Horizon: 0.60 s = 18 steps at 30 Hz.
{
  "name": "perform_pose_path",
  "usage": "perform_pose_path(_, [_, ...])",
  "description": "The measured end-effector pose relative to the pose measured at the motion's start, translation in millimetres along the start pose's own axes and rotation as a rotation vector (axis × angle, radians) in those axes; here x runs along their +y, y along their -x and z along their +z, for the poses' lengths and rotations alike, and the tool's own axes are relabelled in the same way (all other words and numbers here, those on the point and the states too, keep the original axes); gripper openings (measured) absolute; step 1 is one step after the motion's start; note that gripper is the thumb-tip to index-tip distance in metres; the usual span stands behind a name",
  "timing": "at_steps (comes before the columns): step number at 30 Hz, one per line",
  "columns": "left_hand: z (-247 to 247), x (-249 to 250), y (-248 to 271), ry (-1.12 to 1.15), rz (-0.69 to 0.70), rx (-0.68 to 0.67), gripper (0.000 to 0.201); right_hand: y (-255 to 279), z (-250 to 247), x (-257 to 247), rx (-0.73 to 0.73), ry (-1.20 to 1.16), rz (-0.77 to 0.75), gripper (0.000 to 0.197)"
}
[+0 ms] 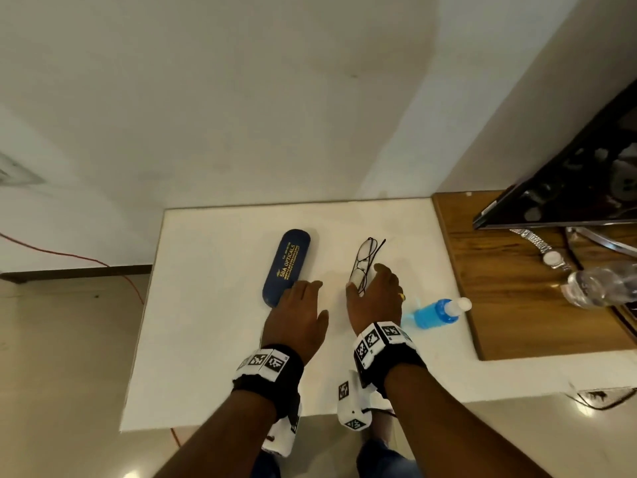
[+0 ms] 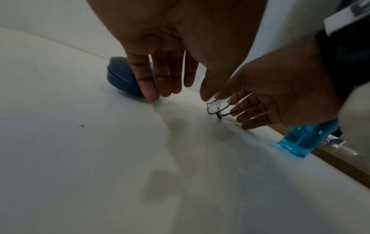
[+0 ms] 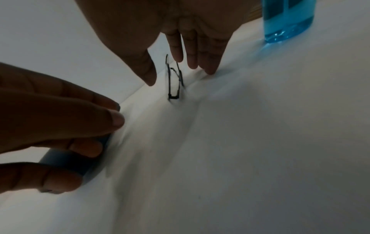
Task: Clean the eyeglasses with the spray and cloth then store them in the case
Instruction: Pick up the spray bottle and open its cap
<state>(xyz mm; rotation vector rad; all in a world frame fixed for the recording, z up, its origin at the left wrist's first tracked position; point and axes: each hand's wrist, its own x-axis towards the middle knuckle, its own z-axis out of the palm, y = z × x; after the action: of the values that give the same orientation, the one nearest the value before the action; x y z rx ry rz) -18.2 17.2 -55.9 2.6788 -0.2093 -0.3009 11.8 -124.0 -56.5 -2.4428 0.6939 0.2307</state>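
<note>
Both hands were over the white worktop [image 1: 213, 339]. The right hand [image 1: 377, 300] hung above the near end of the eyeglasses [image 1: 366, 262], thumb on one side of the frame and fingers [image 3: 210, 63] on the other, spread and extended. No contact with the frame was evident; the hand held nothing. The posture suggested a straddling approach meant to pinch the folded frame by its edges and keep off the lenses. The eyeglasses lay folded on the worktop, between the case [image 1: 286, 265] and the spray bottle [image 1: 436, 312].

The left hand [image 1: 298, 319] rested at the near end of the blue case, fingers [image 2: 149, 88] straight and relaxed, tips on or just beside the case; which of the two could not be determined. It gripped nothing. The case was closed. The spray bottle stood just to the right of the right hand, within ready reach. No cloth was visible in any view. Cleaning appeared not yet begun.
</note>
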Motion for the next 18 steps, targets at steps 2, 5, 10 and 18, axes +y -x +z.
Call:
perform_pose_path(2, [-10.4,-7.1,10.0,-0.029,-0.04,0.053,0.05,15.8,1.0,-1.0,0.026,0.021,-0.051,0.059])
perform_pose_path(5, [-27.2,-16.8,19.0,-0.08,-0.091,0.124,0.05,41.3,2.9,-1.4,0.031,-0.048,-0.147,0.049])
perform_pose_path(10, [-40.1,-28.0,10.9,-0.136,-0.165,0.154,0.059,59.0,5.3,3.5,0.056,0.036,-0.204,0.045])
perform_pose_path(18, [-22.7,-32.5,-24.3,-0.171,-0.196,0.109,0.076,41.6,2.8,10.3,0.08,-0.047,-0.187,0.047])
